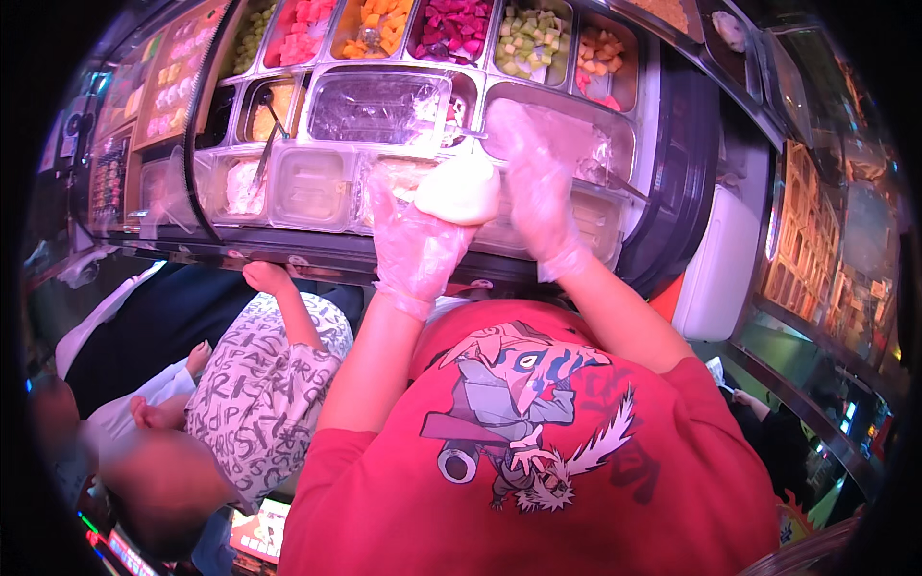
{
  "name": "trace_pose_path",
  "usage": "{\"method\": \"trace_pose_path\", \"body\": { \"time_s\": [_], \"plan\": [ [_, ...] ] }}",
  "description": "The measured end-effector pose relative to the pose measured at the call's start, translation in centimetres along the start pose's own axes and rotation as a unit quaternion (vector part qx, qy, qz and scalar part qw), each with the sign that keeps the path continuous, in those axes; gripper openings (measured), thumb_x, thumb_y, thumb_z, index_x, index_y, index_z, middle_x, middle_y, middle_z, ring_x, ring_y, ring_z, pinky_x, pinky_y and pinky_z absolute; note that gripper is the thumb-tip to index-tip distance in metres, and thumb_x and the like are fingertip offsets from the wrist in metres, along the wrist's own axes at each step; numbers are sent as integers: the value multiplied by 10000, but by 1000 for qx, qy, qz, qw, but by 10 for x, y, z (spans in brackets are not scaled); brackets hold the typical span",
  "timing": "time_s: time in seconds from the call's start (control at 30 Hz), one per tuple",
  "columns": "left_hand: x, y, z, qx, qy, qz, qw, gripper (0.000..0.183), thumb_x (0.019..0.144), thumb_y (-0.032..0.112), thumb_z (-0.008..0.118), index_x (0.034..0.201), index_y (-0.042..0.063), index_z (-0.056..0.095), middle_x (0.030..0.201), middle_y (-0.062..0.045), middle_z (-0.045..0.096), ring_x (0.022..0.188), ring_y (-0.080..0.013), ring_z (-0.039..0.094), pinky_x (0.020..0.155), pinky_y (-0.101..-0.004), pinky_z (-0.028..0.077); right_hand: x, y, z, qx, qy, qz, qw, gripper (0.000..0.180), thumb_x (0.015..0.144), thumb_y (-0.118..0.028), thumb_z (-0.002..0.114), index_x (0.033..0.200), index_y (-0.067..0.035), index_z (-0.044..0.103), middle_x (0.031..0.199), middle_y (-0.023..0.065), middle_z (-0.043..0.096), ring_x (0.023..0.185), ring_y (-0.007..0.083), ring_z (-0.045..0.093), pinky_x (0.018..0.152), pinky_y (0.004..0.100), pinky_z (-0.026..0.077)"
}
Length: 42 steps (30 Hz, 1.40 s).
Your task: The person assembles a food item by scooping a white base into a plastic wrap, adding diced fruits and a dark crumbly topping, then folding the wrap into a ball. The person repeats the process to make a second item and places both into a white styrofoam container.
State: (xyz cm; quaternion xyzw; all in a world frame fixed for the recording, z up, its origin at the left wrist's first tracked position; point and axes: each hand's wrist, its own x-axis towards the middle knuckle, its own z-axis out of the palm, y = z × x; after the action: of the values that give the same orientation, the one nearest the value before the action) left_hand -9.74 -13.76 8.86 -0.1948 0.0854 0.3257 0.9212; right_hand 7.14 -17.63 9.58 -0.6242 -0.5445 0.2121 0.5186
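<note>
A smooth, rounded white ball of dough or similar soft food (459, 190) rests on the fingers and palm of my left hand (421, 245), which wears a clear plastic glove. My right hand (536, 187), gloved the same way, is just right of the ball, its fingers extended over a metal pan (569, 129) that holds a pale pinkish layer. Between the hands and the pans behind, a utensil handle (468, 134) sticks out from a lidded clear container (374, 108). Below my left fingers lies a container with pinkish food (403, 180), partly hidden.
Pans of diced melon (533, 43), purple fruit (450, 29), orange fruit (374, 25) and pink fruit (301, 32) line the far side. A spatula (265, 155) stands in the left tubs. A person in a printed shirt (266, 389) is close on the left. A white bin (720, 266) stands right.
</note>
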Motion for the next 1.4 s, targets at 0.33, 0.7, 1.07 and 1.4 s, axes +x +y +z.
{"method": "trace_pose_path", "body": {
  "time_s": [0.33,0.7,1.07,1.4],
  "plan": [
    [-2,-28,-2,178,20,39,983,726,1039,368,631,1603,37,316,1609,-126,423,1495,-293,396,1260,-497,285,-5,-16,-11,-253,-206,-91,941,524,1026,-256,619,1490,-32,524,1511,188,533,1381,377,518,1171,467,401],
    [52,-48,-16,202,174,88,960,483,1005,168,688,1421,-4,514,1371,-177,607,1272,-308,609,1137,-483,484,-3,17,-47,75,-91,154,981,273,1046,-142,611,1245,18,708,992,52,751,875,164,686,844,301,548],
    [64,-31,5,154,126,-1,980,529,1009,124,661,1469,-25,444,1400,-183,569,1303,-332,586,1143,-489,488,13,46,-59,244,-98,305,915,309,1036,-240,646,1169,21,745,1039,74,747,923,122,688,824,292,545],
    [18,16,-22,277,188,127,934,575,939,-70,576,1494,-60,427,1389,-180,579,1288,-312,597,1100,-457,512,78,128,55,276,-129,448,841,311,912,-155,772,1168,6,699,1021,37,721,900,118,666,737,287,536]
  ]
}}
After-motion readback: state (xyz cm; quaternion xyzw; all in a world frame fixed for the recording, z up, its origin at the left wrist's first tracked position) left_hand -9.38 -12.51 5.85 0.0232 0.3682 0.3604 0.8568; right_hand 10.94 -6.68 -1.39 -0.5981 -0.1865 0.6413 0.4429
